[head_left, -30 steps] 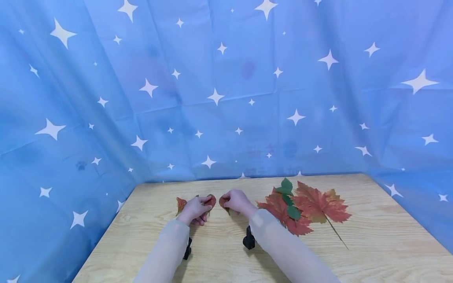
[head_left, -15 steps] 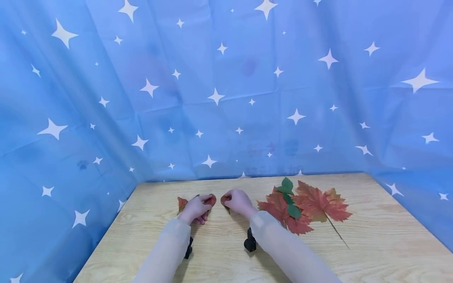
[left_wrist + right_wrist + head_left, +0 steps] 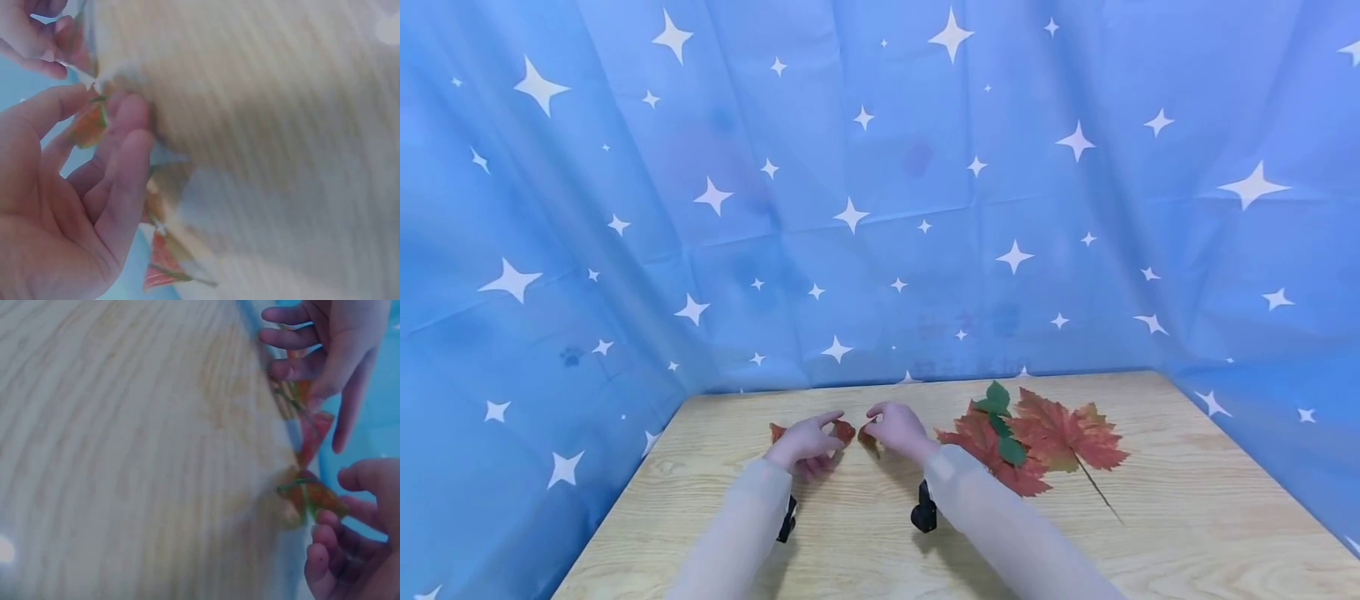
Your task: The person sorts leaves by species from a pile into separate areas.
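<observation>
In the head view my left hand (image 3: 808,440) is over several small red-orange leaves, one of them a rounded leaf (image 3: 844,432) by its fingertips. Its index finger is raised off that leaf, thumb apart. My right hand (image 3: 898,429) is just to the right, beside a small brownish-red leaf (image 3: 868,437), with index finger and thumb parted. The right wrist view shows an orange-green leaf (image 3: 312,495) with a green stem, right at the right fingertips. Near the left thumb there is a red leaf (image 3: 314,433). Another red leaf (image 3: 164,259) lies below the left hand in the left wrist view.
Right of the hands lie large red maple leaves (image 3: 1063,432) with long stems, and a sprig of green leaves (image 3: 1011,451) on top. The wooden table (image 3: 1187,500) ends at a blue star-patterned curtain (image 3: 880,317). A black wrist camera (image 3: 924,508) hangs under the right sleeve.
Both hands have loosened: the index fingers have lifted off the two small leaves that they pinched before. The hands otherwise stay in nearly the same place. The head view has shifted slightly.
</observation>
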`<state>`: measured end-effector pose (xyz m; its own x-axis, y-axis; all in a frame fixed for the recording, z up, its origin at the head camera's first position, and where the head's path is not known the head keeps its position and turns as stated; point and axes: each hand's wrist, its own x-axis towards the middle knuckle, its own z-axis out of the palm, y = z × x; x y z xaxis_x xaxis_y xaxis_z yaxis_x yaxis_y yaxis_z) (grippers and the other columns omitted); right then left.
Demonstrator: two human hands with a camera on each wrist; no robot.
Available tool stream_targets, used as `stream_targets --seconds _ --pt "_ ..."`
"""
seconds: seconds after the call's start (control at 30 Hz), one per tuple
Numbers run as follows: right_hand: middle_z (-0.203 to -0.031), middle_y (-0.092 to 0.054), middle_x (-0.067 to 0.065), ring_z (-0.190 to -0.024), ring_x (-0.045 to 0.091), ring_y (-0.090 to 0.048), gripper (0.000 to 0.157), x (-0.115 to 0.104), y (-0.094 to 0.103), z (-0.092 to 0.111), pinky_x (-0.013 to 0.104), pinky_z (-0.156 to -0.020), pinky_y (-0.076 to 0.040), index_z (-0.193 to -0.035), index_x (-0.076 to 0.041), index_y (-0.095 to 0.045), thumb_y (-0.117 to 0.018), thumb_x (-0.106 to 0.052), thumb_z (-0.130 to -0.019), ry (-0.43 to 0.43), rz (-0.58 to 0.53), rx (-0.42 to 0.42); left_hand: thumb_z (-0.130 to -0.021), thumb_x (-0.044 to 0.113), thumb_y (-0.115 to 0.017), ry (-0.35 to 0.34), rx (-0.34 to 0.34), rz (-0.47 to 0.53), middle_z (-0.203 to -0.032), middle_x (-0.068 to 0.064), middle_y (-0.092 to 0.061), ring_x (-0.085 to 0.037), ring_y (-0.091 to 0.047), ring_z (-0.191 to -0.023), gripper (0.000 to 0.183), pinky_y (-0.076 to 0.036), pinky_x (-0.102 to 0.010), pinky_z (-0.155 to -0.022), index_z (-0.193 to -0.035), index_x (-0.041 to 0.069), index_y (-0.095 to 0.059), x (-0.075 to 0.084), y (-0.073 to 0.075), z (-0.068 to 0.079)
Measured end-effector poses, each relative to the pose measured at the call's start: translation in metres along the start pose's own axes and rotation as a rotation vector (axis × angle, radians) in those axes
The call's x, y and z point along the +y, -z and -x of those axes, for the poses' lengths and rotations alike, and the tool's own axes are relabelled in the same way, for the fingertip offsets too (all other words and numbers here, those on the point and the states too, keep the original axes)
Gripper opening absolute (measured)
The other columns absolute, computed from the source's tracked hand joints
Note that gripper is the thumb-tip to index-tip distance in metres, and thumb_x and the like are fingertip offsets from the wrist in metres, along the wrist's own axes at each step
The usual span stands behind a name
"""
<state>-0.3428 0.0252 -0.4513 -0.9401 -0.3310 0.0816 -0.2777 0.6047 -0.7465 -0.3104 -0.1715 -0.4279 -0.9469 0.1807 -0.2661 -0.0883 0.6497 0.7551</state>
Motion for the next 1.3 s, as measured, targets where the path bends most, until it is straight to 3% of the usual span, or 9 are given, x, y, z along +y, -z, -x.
stream_targets --seconds 0.2,0.47,0.67,0.8,0.93,1.0,1.07,1.23,1.3 --pt "-0.107 -0.068 0.005 -0.075 0.013 -0.059 0.033 -0.001 0.027 0.003 0.036 -0.072 -0.05 -0.12 -0.008 -0.067 -0.062 -0.024 -0.092 0.0 0.093 0.022 -0.094 0.021 -0.062 -0.052 0.04 -0.14 -0.073 -0.012 -0.066 -0.019 -0.058 -0.049 0.061 -0.05 -0.034 -0.046 -0.15 0.028 -0.038 0.015 0.006 -0.007" --pt "-0.101 -0.068 0.0 -0.076 0.013 -0.061 0.027 -0.002 0.08 0.023 0.034 -0.066 -0.05 -0.114 -0.015 -0.071 -0.064 -0.03 -0.093 0.01 0.127 0.018 -0.095 0.029 -0.062 -0.183 0.029 -0.122 -0.08 -0.019 -0.066 -0.031 -0.065 -0.059 0.056 -0.055 -0.045 -0.056 -0.148 0.028 -0.042 0.048 0.004 -0.003" --pt "-0.103 -0.067 0.0 -0.078 0.013 -0.06 0.026 0.002 0.121 0.042 0.034 -0.066 -0.049 -0.115 -0.015 -0.071 -0.064 -0.029 -0.094 0.021 0.105 0.021 -0.097 0.027 -0.06 -0.311 -0.017 -0.096 -0.074 -0.017 -0.065 -0.028 -0.058 -0.053 0.052 -0.048 -0.034 -0.047 -0.146 0.02 -0.045 0.069 -0.006 0.0" --pt "-0.103 -0.068 0.0 -0.077 0.013 -0.061 0.027 0.008 0.145 0.053 0.034 -0.064 -0.048 -0.114 -0.014 -0.071 -0.063 -0.029 -0.094 0.015 0.145 0.023 -0.097 0.025 -0.061 -0.394 -0.011 -0.131 -0.079 -0.012 -0.066 -0.027 -0.06 -0.061 0.047 -0.046 -0.033 -0.049 -0.142 0.017 -0.051 0.082 -0.022 -0.003" --pt "-0.095 -0.068 -0.002 -0.069 0.014 -0.06 0.027 0.021 0.165 0.064 0.033 -0.062 -0.047 -0.114 -0.012 -0.071 -0.063 -0.029 -0.094 0.007 0.182 0.021 -0.096 0.025 -0.062 -0.49 0.009 -0.197 -0.093 -0.002 -0.066 -0.02 -0.063 -0.081 0.04 -0.05 -0.032 -0.065 -0.135 0.017 -0.059 0.094 -0.047 -0.008" --pt "-0.082 -0.067 0.006 -0.061 0.015 -0.054 0.027 0.028 0.172 0.07 0.034 -0.062 -0.047 -0.114 -0.012 -0.071 -0.062 -0.028 -0.094 -0.004 0.187 0.023 -0.095 0.024 -0.062 -0.538 0.003 -0.208 -0.099 0.0 -0.066 -0.015 -0.062 -0.088 0.038 -0.051 -0.032 -0.07 -0.132 0.016 -0.062 0.099 -0.061 -0.011" --pt "-0.083 -0.068 0.008 -0.061 0.014 -0.055 0.026 0.036 0.177 0.075 0.035 -0.064 -0.049 -0.113 -0.01 -0.071 -0.063 -0.025 -0.094 -0.002 0.193 0.034 -0.094 0.022 -0.062 -0.566 -0.015 -0.199 -0.1 0.001 -0.066 -0.014 -0.062 -0.089 0.036 -0.051 -0.031 -0.073 -0.129 0.016 -0.064 0.104 -0.075 -0.012" --pt "-0.102 -0.07 0.006 -0.089 0.016 -0.065 0.027 0.06 0.178 0.088 0.038 -0.077 -0.054 -0.111 -0.004 -0.072 -0.069 -0.02 -0.09 -0.008 0.154 0.037 -0.093 0.018 -0.063 -0.597 -0.051 -0.168 -0.098 0.002 -0.067 -0.011 -0.062 -0.085 0.031 -0.051 -0.028 -0.07 -0.123 0.013 -0.068 0.114 -0.105 -0.015" --pt "-0.102 -0.07 0.007 -0.09 0.017 -0.065 0.029 0.071 0.173 0.097 0.037 -0.076 -0.054 -0.111 -0.001 -0.071 -0.073 -0.019 -0.087 -0.024 0.127 0.031 -0.093 0.016 -0.063 -0.602 -0.049 -0.163 -0.097 0.001 -0.068 -0.01 -0.061 -0.084 0.03 -0.05 -0.027 -0.069 -0.121 0.01 -0.069 0.117 -0.114 -0.017"
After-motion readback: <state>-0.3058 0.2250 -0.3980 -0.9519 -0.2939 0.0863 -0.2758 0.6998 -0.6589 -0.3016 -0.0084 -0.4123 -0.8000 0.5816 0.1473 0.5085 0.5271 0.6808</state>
